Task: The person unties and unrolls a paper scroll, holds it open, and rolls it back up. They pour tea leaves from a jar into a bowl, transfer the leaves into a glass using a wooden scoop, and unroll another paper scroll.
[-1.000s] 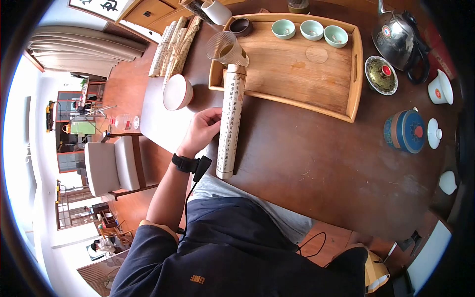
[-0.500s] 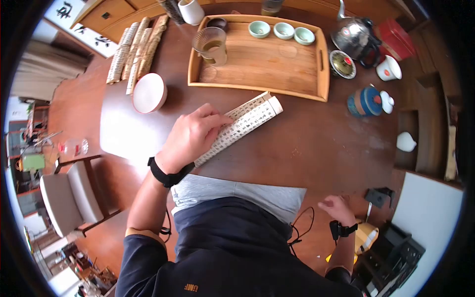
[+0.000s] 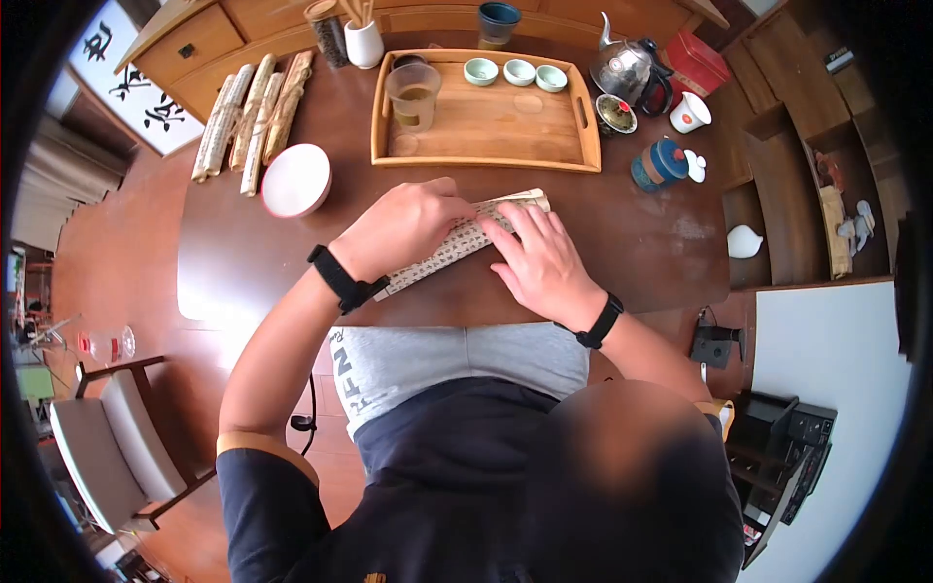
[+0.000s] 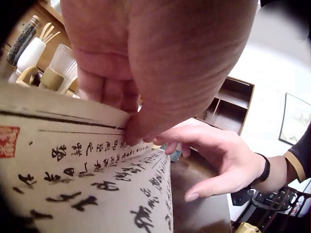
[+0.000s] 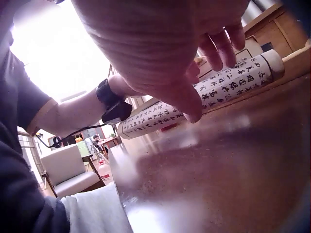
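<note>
A partly rolled paper scroll [image 3: 432, 264] with columns of black brush writing lies slantwise close over the table's near side. My left hand [image 3: 410, 225] pinches its free edge, thumb on the written face and fingers behind, as the left wrist view shows along with a red seal mark on the paper [image 4: 92, 194]. My right hand [image 3: 544, 264] is at the scroll's right part, fingers extended over it and thumb apart from them. From the right wrist, the rolled tube [image 5: 238, 85] runs just beyond the right fingers and thumb.
Beyond the scroll stands a wooden tray [image 3: 486, 158] with green cups [image 3: 520, 73] and a glass [image 3: 413, 102]. A white bowl [image 3: 296, 182] and several rolled scrolls [image 3: 238, 117] are at left. At right are a kettle [image 3: 627, 73], blue jar [image 3: 659, 165] and white cup [image 3: 689, 114].
The scroll has turned from nearly upright in view to slanting, with its edge lifted by my left hand. My right hand has come from beside the body onto the scroll. The head view has shifted.
</note>
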Available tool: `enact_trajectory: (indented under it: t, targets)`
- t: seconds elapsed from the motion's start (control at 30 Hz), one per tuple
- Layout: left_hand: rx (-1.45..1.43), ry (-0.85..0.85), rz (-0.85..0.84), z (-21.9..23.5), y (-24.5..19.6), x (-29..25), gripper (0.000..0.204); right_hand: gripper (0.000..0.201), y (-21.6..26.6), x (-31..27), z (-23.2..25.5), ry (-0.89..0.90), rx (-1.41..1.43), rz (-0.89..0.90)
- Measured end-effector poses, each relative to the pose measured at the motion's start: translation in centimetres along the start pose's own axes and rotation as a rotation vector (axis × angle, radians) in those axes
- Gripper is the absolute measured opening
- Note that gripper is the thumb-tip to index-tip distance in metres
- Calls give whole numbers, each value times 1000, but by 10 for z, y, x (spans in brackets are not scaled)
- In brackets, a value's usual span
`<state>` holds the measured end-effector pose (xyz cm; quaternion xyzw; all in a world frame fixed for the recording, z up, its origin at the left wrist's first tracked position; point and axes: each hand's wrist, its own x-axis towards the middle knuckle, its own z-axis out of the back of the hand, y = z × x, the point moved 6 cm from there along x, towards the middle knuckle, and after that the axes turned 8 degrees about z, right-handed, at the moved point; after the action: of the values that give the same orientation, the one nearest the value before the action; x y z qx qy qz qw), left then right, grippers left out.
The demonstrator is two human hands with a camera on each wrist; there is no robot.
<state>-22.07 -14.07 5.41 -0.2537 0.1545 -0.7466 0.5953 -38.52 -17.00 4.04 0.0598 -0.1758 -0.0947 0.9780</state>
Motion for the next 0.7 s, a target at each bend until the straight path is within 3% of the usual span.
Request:
enact_trajectory:
  t: [0.1, 0.27, 0.6, 0.7]
  targets:
    - [-15, -2, 4, -5, -3, -11, 25, 52, 1, 1, -3, 13, -51, 7]
    - [-119, -10, 12, -13, -2, -21, 27, 31, -3, -14, -8, -51, -4, 39]
    - [-95, -126, -11, -13, -19, -54, 30, 31, 34, -60, 3, -238, -34, 36]
    - [-20, -128, 85, -10, -33, -78, 31, 29, 42, -79, 6, -324, -52, -13]
